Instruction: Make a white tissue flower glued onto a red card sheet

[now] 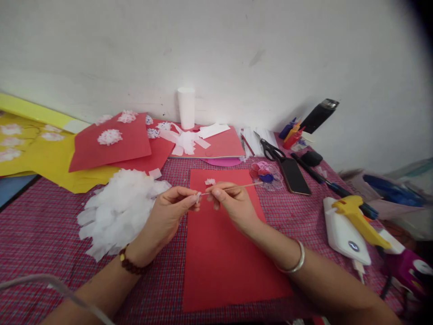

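Observation:
My right hand (232,203) pinches a thin wooden stick (250,185), its tip pointing left. At that tip, the fingers of my left hand (174,205) are closed on a small piece of white tissue paper (198,197). Both hands are over the upper part of a red paper sheet (223,253). Just beyond my fingers, a small cluster of white tissue (210,181) sits on the sheet. A big heap of white tissue pieces (122,207) lies on the cloth left of the sheet, partly behind my left hand.
Red sheets with white tissue flowers (110,137) lie at the back left over yellow paper (64,158). A white cup (186,108) stands by the wall. Scissors (270,146), a phone (295,176), a power bank (345,230) and a yellow glue gun (361,219) are on the right.

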A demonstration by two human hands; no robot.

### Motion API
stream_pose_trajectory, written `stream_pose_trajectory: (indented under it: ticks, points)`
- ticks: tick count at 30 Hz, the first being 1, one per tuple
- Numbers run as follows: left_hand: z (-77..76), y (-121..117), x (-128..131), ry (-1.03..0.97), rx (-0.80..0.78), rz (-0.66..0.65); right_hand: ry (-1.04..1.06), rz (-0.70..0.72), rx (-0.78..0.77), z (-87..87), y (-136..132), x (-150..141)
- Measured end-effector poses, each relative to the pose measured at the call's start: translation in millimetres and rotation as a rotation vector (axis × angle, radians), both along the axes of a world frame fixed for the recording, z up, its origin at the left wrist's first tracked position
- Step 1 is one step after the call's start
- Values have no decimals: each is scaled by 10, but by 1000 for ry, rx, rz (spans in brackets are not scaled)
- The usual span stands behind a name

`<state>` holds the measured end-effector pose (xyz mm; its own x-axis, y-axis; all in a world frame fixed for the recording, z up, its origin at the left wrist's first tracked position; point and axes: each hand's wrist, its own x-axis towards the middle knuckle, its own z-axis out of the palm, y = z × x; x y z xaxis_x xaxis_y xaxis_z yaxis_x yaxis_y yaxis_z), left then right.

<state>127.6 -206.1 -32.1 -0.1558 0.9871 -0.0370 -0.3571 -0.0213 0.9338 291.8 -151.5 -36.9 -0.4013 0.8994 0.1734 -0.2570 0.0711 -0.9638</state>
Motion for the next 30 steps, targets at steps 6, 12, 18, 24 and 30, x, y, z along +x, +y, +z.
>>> stream_pose_trajectory:
  ticks: [6,12,18,24,30]
  points:
    - [32,-106,17,564,291,49,96,38,-279,-24,-88,-23]
    - [53,-65,-15,228,14,35,133,162,-225,14,-17,37]
    - [38,-57,19,40,-122,-48,51,25,-107,-4,-19,18]
    - [47,-114,14,521,194,93,137,141,-404,-49,-50,-7]
    - [19,-54,-38,9,-144,-97,118,210,-189,29,56,90]
